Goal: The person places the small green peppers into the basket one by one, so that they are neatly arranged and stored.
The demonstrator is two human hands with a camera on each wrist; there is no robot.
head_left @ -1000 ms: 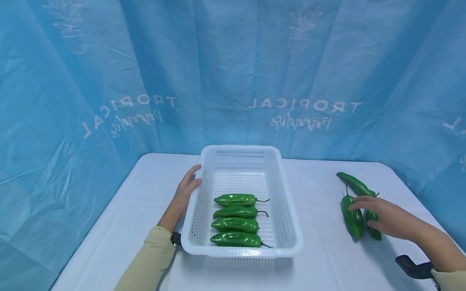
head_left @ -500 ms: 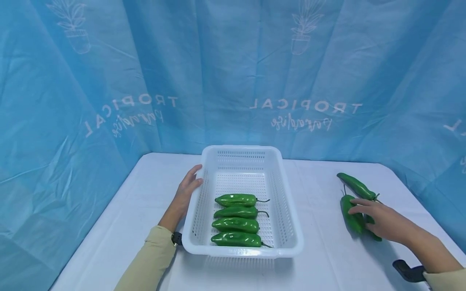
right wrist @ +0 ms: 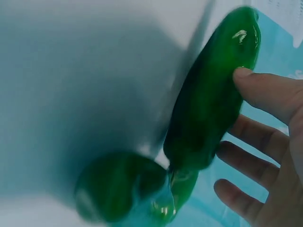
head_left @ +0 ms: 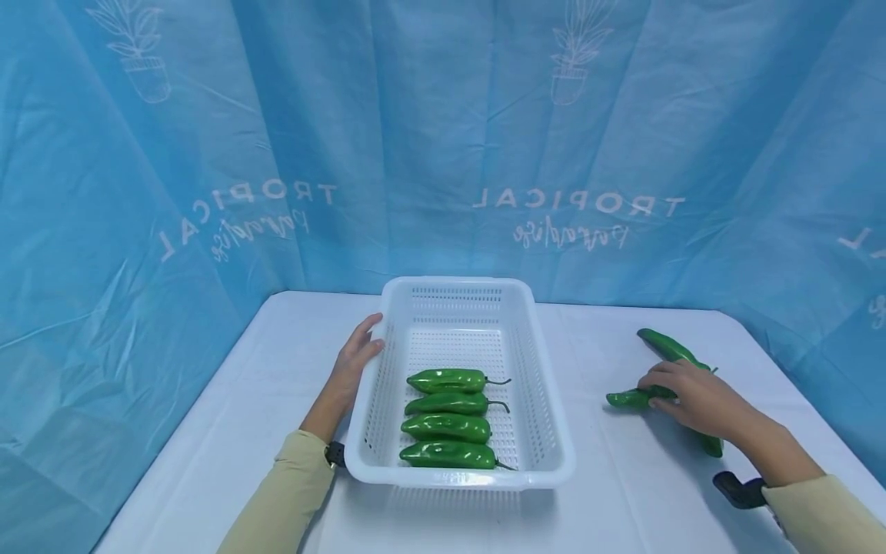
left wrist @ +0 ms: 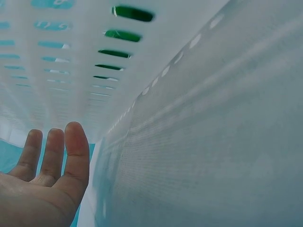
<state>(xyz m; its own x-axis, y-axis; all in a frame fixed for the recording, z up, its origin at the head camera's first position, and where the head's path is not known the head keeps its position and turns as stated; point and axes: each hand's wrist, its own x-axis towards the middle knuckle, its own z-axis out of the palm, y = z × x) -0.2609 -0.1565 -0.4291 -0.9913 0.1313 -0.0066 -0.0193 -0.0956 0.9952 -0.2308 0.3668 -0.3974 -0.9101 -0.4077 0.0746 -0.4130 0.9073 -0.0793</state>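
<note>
My left hand (head_left: 348, 368) touches the left rim of a white perforated plastic basket (head_left: 460, 478) with its thumb and forefinger. The other fingers (left wrist: 76, 151) stretch out straight beside the basket's outer wall in the left wrist view. Several green chili peppers (head_left: 446, 428) lie in a row inside the basket. On the right, my right hand (head_left: 702, 400) pinches a green chili pepper (right wrist: 210, 94) between thumb and fingers, its tip pointing left. A second pepper (head_left: 666, 345) lies behind this hand. A third (head_left: 713, 445) is mostly hidden beneath it.
A white cloth (head_left: 588, 508) covers the table. Blue printed sheeting (head_left: 429, 154) hangs close behind the table and along both sides. A dark strap mount (head_left: 739, 490) sticks out from my right wrist.
My right hand has moved left and taken hold of a chili pepper, which has swung from pointing toward me to pointing left. The left hand and basket stay put.
</note>
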